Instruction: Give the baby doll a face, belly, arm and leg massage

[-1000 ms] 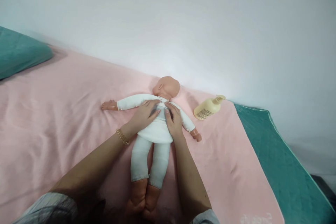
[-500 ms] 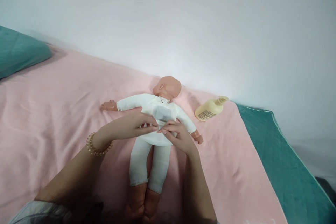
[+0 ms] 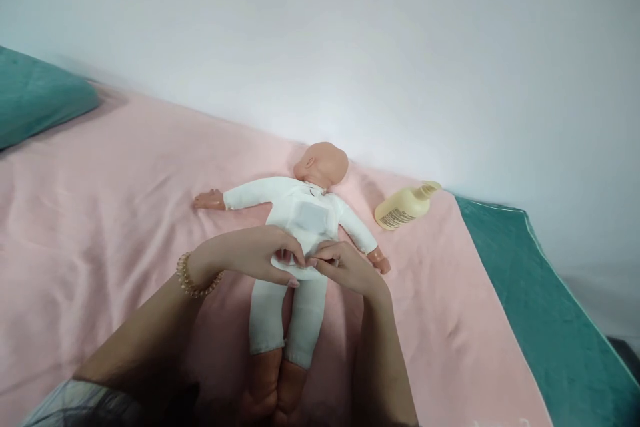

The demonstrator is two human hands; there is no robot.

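Note:
A baby doll (image 3: 270,193) with a white cloth body lies stretched out, its bare head towards the wall and its arms spread. A grey rectangular patch shows through the cloth on its torso. My left hand (image 3: 255,253) is over the doll's lower torso, thumb held apart from the bent fingers, with nothing visible in it. Close beside it, my right hand (image 3: 347,270) has thumb and fingertips pressed together at the doll's lower torso. Whether cloth is caught between them I cannot make out. The fingertips of both hands nearly meet.
A yellow pump bottle (image 3: 403,208) stands tilted in view to the right of the doll. Beneath everything spreads a pink sheet (image 3: 125,213), wrinkled at left. Green fabric shows at the right (image 3: 540,293), and a green pillow-like thing (image 3: 43,97) at the left. A white wall rises behind.
Both hands have slid down the doll's torso towards its legs, uncovering more of the grey patch. My left thumb has spread away from the fingers. The view has shifted slightly.

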